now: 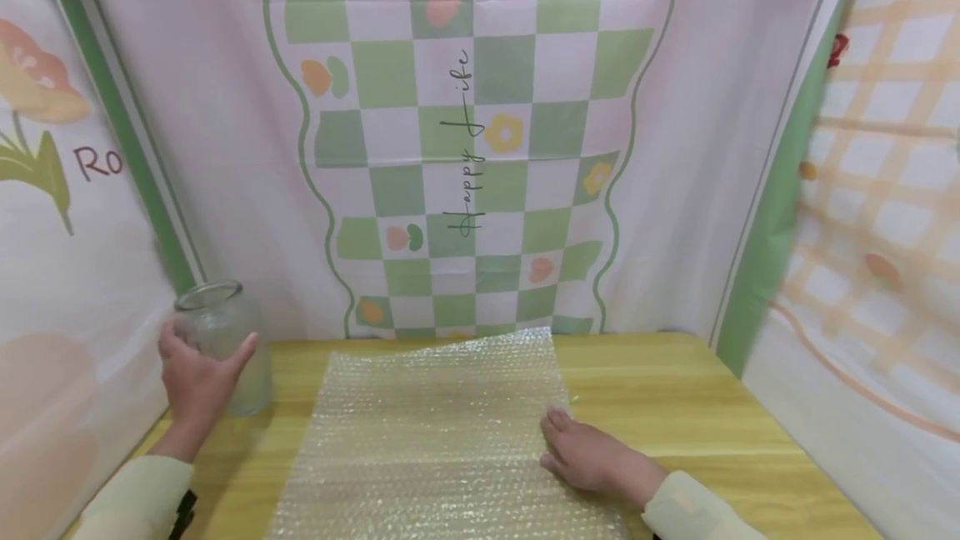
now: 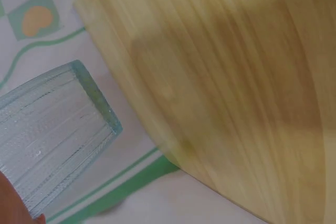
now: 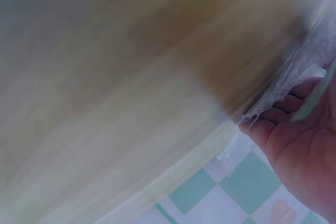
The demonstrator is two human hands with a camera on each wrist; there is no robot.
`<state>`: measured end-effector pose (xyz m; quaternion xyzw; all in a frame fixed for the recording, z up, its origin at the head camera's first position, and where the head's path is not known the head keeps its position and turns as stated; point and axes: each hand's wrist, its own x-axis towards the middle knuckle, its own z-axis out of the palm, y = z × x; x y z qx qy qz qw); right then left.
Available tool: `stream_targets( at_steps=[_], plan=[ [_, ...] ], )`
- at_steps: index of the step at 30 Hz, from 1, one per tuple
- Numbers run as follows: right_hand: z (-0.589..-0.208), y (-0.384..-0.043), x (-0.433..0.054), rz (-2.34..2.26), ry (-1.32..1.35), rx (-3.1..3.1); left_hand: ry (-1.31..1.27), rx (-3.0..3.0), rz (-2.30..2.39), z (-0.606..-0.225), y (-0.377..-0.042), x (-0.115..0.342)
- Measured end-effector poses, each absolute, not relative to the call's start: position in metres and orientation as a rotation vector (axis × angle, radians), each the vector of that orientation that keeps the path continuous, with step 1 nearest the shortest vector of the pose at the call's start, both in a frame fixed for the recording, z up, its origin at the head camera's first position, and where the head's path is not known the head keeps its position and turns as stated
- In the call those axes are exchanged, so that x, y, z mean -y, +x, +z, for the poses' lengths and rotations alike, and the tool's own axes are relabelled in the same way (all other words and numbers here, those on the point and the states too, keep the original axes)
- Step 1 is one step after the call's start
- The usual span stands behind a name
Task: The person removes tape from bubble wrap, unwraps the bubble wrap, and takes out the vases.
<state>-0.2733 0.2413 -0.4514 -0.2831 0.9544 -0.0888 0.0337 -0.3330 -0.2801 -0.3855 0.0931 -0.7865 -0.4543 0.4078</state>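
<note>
A clear glass jar [image 1: 251,377] is at the far left of the table, its rim up and its body leaning slightly. My left hand [image 1: 197,377] grips it from the near side, thumb and fingers spread around it. The left wrist view has the jar's ribbed side [image 2: 58,129] and base, with a fingertip at the lower left. I cannot tell whether the base touches the table. A sheet of bubble wrap [image 1: 427,432] lies flat in the middle. My right hand [image 1: 588,452] rests at its right edge, fingertips touching the wrap [image 3: 286,80].
The wooden table [image 1: 675,407] has patterned cloth walls around it. A checkered cloth [image 1: 450,148] hangs at the back, close behind the jar and the wrap's far edge. At the left, another cloth wall [image 1: 67,298] stands close to the left hand.
</note>
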Motion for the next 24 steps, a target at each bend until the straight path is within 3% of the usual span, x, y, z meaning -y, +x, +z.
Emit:
stream_targets(
  at_steps=[24],
  plan=[
    [-0.451, -0.274, -0.241, -0.266, -0.882, -2.926, 0.323, 1.989, -1.081, -0.404, -0.332, 0.303]
  ],
)
